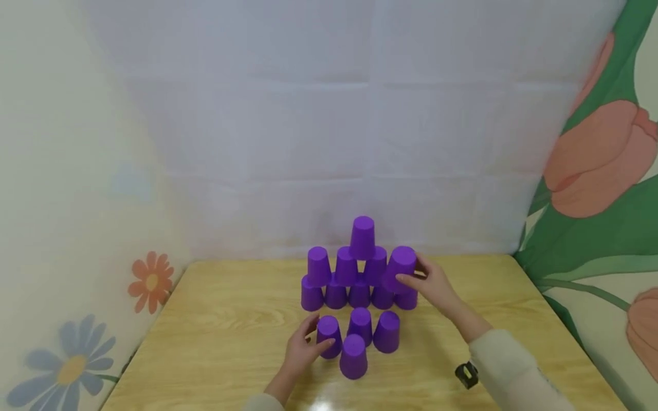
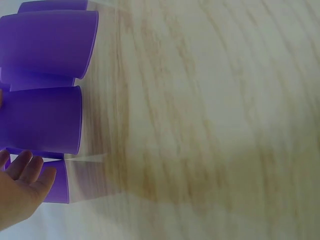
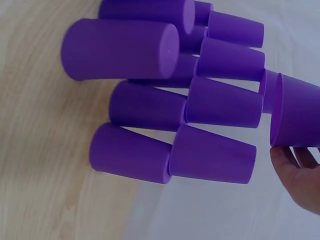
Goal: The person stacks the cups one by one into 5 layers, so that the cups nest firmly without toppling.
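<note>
An upside-down purple cup (image 1: 404,261) is gripped between the thumb and fingers of my right hand (image 1: 436,285). In the right wrist view this held cup (image 3: 300,112) is raised, its rim level with the tops of the second row. Behind it stands a pyramid of upside-down purple cups, with a single cup (image 1: 362,238) on top. Closer to me, my left hand (image 1: 303,348) has its thumb and fingers around a purple cup (image 1: 329,334) on the table. Beside that cup are a front cup (image 1: 353,359), a middle cup (image 1: 360,322) and a right cup (image 1: 387,332).
The wooden table (image 1: 231,319) meets a white cloth backdrop (image 1: 288,131). Painted flowers cover the side walls. A small black object (image 1: 466,375) shows beside the right sleeve (image 1: 504,359).
</note>
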Action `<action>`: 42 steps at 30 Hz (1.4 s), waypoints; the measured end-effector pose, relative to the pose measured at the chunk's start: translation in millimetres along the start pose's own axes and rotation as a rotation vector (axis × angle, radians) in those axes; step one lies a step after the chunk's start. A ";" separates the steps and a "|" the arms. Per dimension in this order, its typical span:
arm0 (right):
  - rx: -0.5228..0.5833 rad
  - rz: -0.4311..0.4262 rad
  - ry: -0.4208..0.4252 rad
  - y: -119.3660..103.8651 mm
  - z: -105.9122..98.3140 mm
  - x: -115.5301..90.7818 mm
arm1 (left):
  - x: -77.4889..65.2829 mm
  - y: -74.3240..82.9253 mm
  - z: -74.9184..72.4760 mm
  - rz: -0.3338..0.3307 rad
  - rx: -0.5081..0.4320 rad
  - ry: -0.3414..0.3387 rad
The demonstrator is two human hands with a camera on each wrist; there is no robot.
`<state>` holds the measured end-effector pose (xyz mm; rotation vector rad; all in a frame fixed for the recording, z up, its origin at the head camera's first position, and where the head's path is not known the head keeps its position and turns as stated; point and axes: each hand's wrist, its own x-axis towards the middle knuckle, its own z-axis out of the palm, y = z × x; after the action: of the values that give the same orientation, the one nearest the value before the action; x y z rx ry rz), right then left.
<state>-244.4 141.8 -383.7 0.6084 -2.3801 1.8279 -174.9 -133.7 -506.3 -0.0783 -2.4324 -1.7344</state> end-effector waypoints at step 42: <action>-0.030 0.152 0.103 -21.5 4.6 61.3 | -16.4 41.2 -4.9 -0.014 -0.083 -0.039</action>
<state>-292.2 117.0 -347.1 0.3306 -2.4412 1.8275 -152.9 -124.0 -468.8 -0.1054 -2.3928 -1.8573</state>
